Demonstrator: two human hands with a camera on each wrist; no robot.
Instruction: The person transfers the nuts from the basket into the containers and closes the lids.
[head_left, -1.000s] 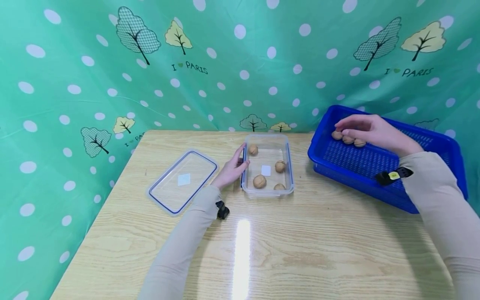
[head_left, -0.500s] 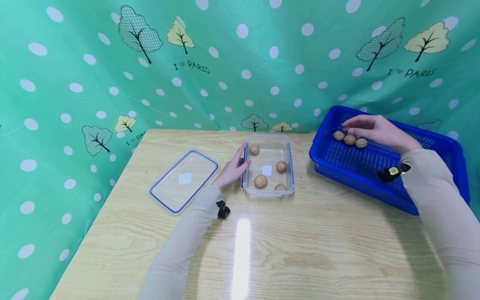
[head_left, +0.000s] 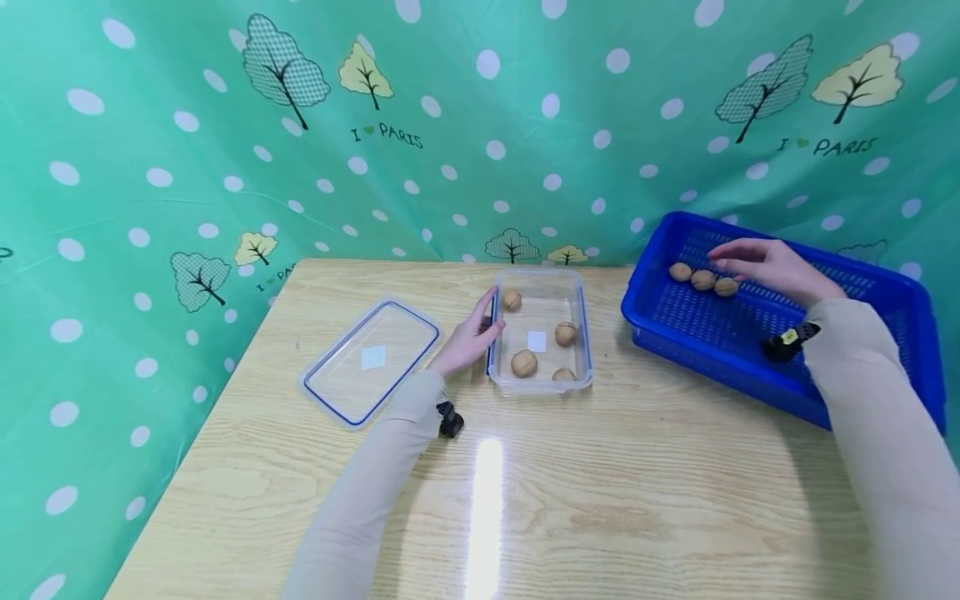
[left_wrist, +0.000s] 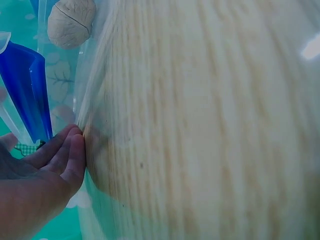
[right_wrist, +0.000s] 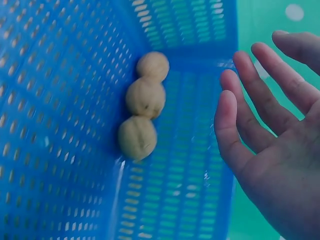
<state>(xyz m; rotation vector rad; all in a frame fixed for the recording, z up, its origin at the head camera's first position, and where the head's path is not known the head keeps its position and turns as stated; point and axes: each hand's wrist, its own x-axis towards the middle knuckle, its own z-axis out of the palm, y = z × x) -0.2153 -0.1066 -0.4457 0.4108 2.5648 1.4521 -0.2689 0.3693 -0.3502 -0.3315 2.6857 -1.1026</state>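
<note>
My left hand (head_left: 465,342) rests against the left side of a clear plastic food container (head_left: 551,386). Its thumb reaches the rim, and in the left wrist view the fingers (left_wrist: 75,157) lie nearly straight near a hanging blue-edged flap (left_wrist: 31,85). Several walnuts (head_left: 524,363) are inside the container. Above the blue plastic basket (head_left: 720,387), my right hand (head_left: 776,268) hovers with nothing in it; the right wrist view shows its bare palm and loosely spread fingers (right_wrist: 260,95). Three walnuts (right_wrist: 145,97) lie in a row against the basket's wall, apart from the fingertips.
The container's clear lid (head_left: 352,379), with a blue seal and a pale square label, lies flat on the wooden table (head_left: 600,500) to the left. Behind the table hangs a green dotted curtain (head_left: 465,100), close to the basket's back.
The right hand has drawn a little to the right, off the row of walnuts, which now shows fully. The left hand stays at the container. The head view has shifted slightly.
</note>
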